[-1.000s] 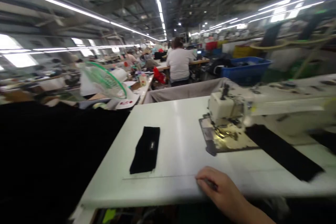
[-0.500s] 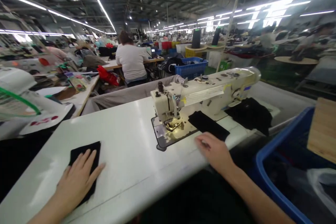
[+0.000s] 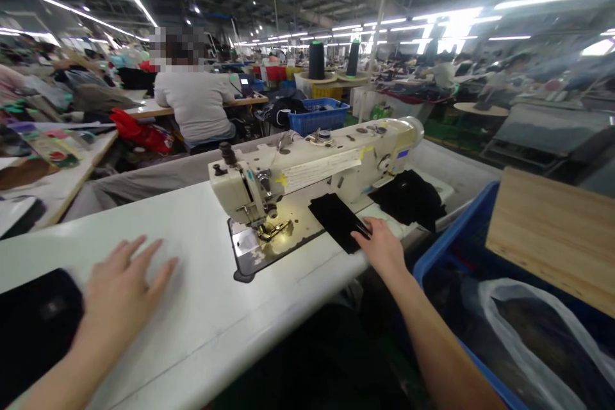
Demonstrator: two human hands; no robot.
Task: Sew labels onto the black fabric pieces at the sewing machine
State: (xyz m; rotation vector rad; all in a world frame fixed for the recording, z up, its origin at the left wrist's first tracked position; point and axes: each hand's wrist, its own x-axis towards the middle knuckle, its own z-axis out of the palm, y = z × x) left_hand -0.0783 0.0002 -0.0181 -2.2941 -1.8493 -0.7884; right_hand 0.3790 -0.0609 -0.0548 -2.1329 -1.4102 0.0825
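My left hand lies flat and open on the white table, fingers spread, just right of a small black fabric piece at the left edge. My right hand rests on the near edge of a black fabric strip that lies beside the needle of a cream sewing machine. Its fingers touch the strip; whether they pinch it I cannot tell. More black fabric is heaped behind the machine's right end.
A blue bin with a clear plastic bag stands at the right, a wooden board across it. A person in a white shirt sits at the bench ahead. Another blue crate and thread cones lie beyond.
The view swung right. My left hand slid off the small black piece onto bare table to its right. My right hand moved forward onto the black strip by the machine.
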